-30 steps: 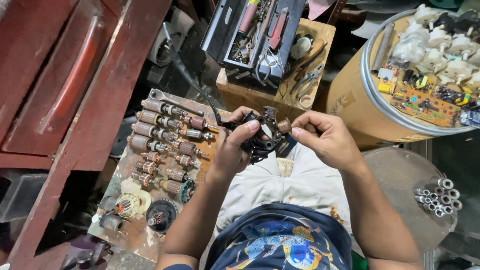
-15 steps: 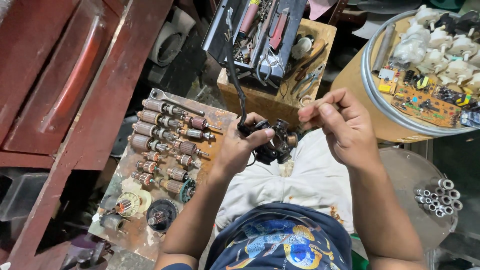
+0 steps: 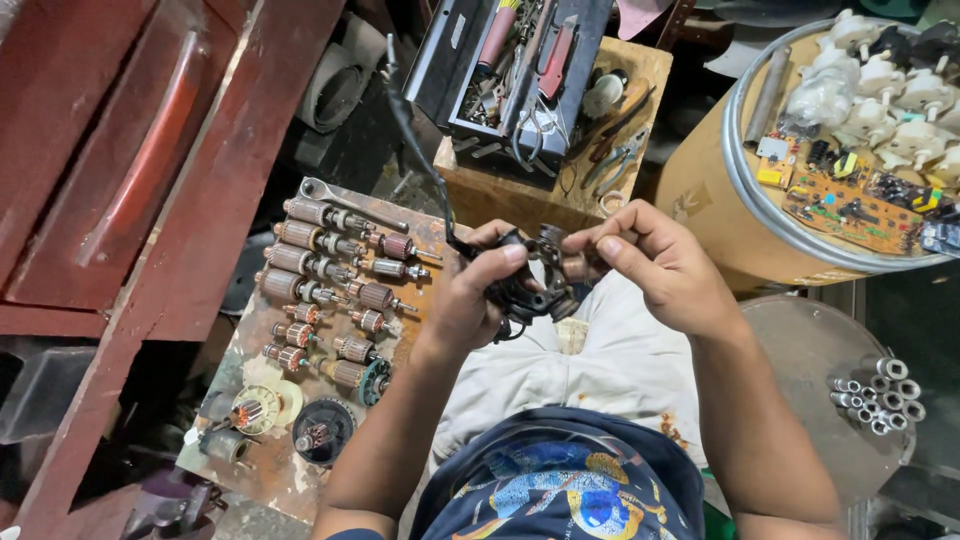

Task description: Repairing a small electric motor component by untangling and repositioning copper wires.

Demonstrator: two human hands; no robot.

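My left hand [image 3: 473,296] grips a black motor housing [image 3: 528,290] with a black cord [image 3: 415,140] running up and away from it. My right hand [image 3: 662,268] pinches a small brown, copper-wound armature part [image 3: 560,252] at the top of that housing. Both hands are held above my lap, over light-coloured trousers. My fingers hide most of the housing's inside.
Several copper-wound motor armatures [image 3: 330,290] lie in rows on a stained board [image 3: 270,470] at my left, with a wrench [image 3: 345,203]. An open black toolbox [image 3: 515,70] sits on a wooden crate ahead. A cardboard drum [image 3: 730,210] at right holds circuit boards and white parts. Metal sleeves [image 3: 880,395] lie on a round lid.
My right hand rose away from the housing half a second ago and has come back onto its top. The cord has swung upward to the left.
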